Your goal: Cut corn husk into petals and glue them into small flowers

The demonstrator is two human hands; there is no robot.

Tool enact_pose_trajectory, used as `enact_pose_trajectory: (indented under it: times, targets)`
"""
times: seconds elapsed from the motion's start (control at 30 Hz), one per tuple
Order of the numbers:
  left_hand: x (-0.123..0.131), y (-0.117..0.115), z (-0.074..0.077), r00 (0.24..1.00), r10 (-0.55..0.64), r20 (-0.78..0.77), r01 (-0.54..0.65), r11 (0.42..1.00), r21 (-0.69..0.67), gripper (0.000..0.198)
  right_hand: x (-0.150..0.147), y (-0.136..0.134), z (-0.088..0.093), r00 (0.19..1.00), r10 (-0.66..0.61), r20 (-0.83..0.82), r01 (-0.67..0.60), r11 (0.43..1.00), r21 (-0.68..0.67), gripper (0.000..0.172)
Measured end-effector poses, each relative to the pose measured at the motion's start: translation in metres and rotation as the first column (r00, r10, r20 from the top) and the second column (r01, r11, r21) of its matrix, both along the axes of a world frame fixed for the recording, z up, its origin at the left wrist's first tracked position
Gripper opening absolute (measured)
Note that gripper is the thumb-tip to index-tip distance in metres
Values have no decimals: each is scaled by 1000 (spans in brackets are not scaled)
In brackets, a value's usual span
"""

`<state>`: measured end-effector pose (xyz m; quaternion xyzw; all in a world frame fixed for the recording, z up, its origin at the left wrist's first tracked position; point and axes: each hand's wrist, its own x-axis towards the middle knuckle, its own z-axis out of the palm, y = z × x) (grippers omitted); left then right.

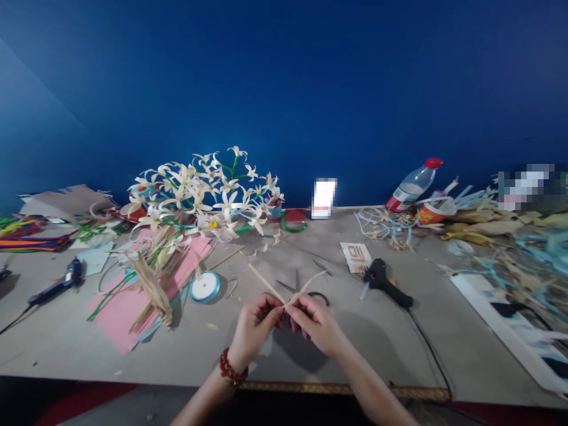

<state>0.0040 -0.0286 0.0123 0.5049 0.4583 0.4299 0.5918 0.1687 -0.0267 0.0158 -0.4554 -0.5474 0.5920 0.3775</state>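
Just above the table's front part, my left hand (254, 326) and my right hand (316, 324) meet fingertip to fingertip. Between them they pinch narrow pale strips (265, 282), which look like dried husk. One end sticks up to the left and another to the right, making a V; where they join is covered by my fingers. Both hands are closed. Right behind the fingers lies a pair of scissors (320, 297), partly hidden by my hands. A spool of light blue ribbon (205, 287) lies to the left of my left hand.
Pale handmade flowers (195, 192) stand at the back left. Pink paper (113, 316) lies under dried husks (148, 281). A black glue gun (387, 285) with its cord is right, a blue one (57, 288) left. A bottle (412, 188) leans behind; a white power strip (477, 305) lies far right.
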Motion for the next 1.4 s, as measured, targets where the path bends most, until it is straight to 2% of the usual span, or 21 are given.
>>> enact_pose_trajectory:
  times: [0.27, 0.47, 0.8, 1.03, 1.1, 1.2, 1.3, 1.4]
  targets:
    - [-2, -1, -5, 999, 37, -4, -37, 999, 11, 24, -5, -1, -5, 999, 44, -32, -45, 998, -36, 35]
    - [-3, -2, -5, 1000, -8, 2, 8, 999, 31, 22, -3, -1, -7, 998, 70, 6, -70, 997, -30, 39]
    - [-5, -6, 3, 978, 21, -208, 22, 978, 206, 18, -9, -4, -13, 993, 87, 82, -90, 995, 32, 55]
    - [-7, -9, 3, 966, 60, -253, 10, 964, 267, 18, -10, -8, -12, 982, 141, 125, -149, 987, 55, 51]
    - [-8, -10, 4, 958, 66, -278, 25, 949, 314, 18, -11, -8, -13, 988, 139, 71, -140, 990, 11, 51]
    - [-10, -10, 3, 946, 86, -311, 46, 918, 394, 16, -14, -8, -12, 979, 161, -124, -176, 977, -119, 53]
    - [-13, -11, 2, 949, 83, -304, 59, 901, 429, 15, -14, -9, -8, 935, 189, -299, -261, 939, -224, 54]
    - [-15, -11, 1, 954, 65, -291, 68, 904, 423, 14, -10, -11, 0, 889, 220, -401, -349, 894, -282, 52]
